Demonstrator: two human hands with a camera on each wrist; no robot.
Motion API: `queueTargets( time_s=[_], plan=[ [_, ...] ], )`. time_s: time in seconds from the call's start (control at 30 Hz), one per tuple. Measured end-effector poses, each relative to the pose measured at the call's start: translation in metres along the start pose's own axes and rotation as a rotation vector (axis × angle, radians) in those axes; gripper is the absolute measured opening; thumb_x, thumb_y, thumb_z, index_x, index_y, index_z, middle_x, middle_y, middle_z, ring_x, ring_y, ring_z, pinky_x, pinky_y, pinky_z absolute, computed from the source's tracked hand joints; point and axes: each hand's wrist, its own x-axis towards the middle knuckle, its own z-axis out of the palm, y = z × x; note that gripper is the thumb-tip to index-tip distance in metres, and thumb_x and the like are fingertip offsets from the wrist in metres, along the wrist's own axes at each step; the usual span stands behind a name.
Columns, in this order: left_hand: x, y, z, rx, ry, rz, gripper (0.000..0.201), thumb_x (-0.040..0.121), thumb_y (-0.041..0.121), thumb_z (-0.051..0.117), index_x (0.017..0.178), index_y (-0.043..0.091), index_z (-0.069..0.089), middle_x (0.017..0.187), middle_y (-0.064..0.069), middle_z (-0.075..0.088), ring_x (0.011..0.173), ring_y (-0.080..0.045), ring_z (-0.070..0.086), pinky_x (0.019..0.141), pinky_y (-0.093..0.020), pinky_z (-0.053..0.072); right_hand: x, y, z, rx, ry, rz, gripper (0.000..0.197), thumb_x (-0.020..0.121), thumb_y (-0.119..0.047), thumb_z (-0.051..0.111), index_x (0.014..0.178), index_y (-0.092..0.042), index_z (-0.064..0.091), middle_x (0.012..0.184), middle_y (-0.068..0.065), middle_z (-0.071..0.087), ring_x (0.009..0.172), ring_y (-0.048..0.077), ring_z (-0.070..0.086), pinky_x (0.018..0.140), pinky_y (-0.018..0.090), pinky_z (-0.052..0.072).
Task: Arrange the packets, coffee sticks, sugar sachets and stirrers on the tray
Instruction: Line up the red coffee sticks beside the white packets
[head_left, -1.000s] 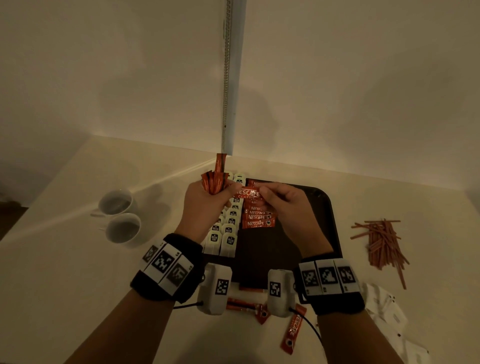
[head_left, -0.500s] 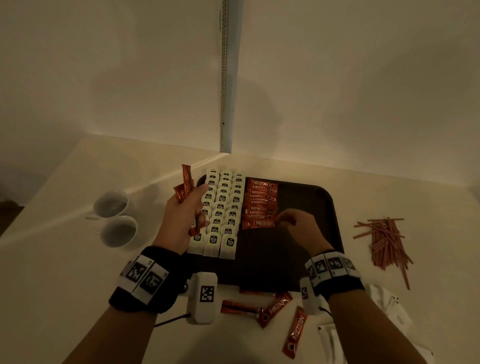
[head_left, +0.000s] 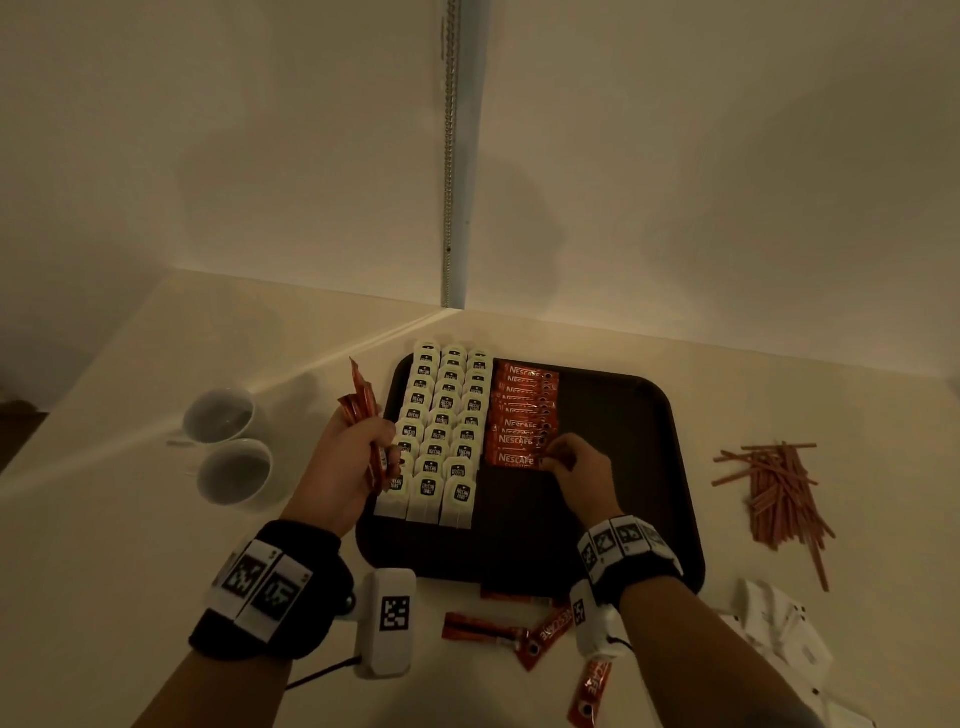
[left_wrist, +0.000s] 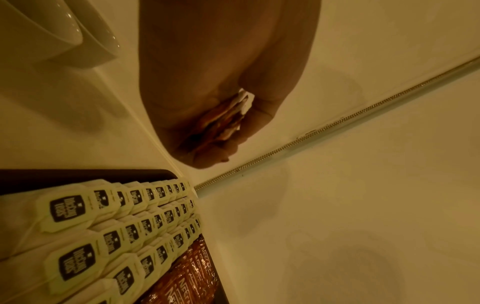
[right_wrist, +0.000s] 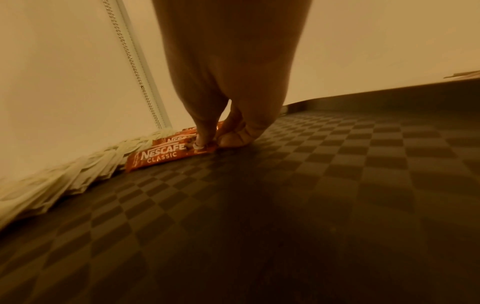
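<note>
A dark tray (head_left: 623, 405) holds three rows of white tea packets (head_left: 441, 436) on its left and a stacked row of red coffee sticks (head_left: 522, 410) beside them. My left hand (head_left: 358, 447) grips a bundle of red coffee sticks (head_left: 361, 400) upright at the tray's left edge; the left wrist view shows the bundle (left_wrist: 228, 117) inside the fist. My right hand (head_left: 569, 462) pinches the right end of the nearest coffee stick (head_left: 511, 460), which lies on the tray; in the right wrist view the fingertips (right_wrist: 205, 142) sit on that stick (right_wrist: 161, 154).
Two white cups (head_left: 228, 441) stand left of the tray. A pile of reddish stirrers (head_left: 779, 488) lies to the right. White sachets (head_left: 779, 623) lie at the front right. Three loose coffee sticks (head_left: 519, 634) lie on the table in front of the tray.
My right hand took a stick from the left hand's bundle and laid it at the near end of the row on the tray. My left hand moved left and down with the bundle.
</note>
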Motion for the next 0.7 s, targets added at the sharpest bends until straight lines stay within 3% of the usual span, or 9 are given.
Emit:
queueTargets(
  time_s=[0.2,0.43,0.57,0.7],
  plan=[
    [0.001,0.001,0.0,-0.032,0.005,-0.009,0.024,0.086,-0.008,0.04,0.092,0.014,0.048,0.078,-0.004,0.049,0.062,-0.017,0.047,0.057,-0.03,0.041,0.005,0.002,0.004,-0.031,0.008,-0.017,0.016,0.086,-0.01,0.063,0.101,-0.016,0.061,0.11,0.001,0.061,0.099,0.009,0.055,0.09,0.023,0.042],
    [0.001,-0.004,-0.001,-0.045,-0.068,-0.003,0.017,0.093,0.001,0.048,0.103,0.008,0.059,0.078,-0.007,0.063,0.062,-0.016,0.063,0.056,-0.026,0.051,0.012,0.011,0.011,-0.127,0.048,-0.014,0.017,0.085,-0.013,0.064,0.102,-0.017,0.061,0.112,0.003,0.058,0.101,0.012,0.054,0.085,0.02,0.04],
    [0.002,-0.008,-0.002,-0.004,-0.159,0.024,0.021,0.092,0.005,0.054,0.112,0.005,0.061,0.095,-0.01,0.071,0.078,-0.021,0.071,0.064,-0.027,0.058,0.015,0.014,0.011,-0.135,0.057,0.0,0.017,0.085,-0.013,0.065,0.101,-0.015,0.061,0.111,0.004,0.058,0.1,0.012,0.055,0.083,0.02,0.041],
    [0.001,-0.009,0.005,0.053,-0.204,0.035,0.021,0.091,0.004,0.056,0.111,0.005,0.062,0.102,-0.012,0.071,0.081,-0.024,0.071,0.065,-0.028,0.057,0.01,-0.003,0.002,-0.084,0.09,-0.011,0.012,0.088,-0.018,0.063,0.099,-0.015,0.059,0.105,0.002,0.06,0.094,0.012,0.056,0.081,0.022,0.045]
  ],
)
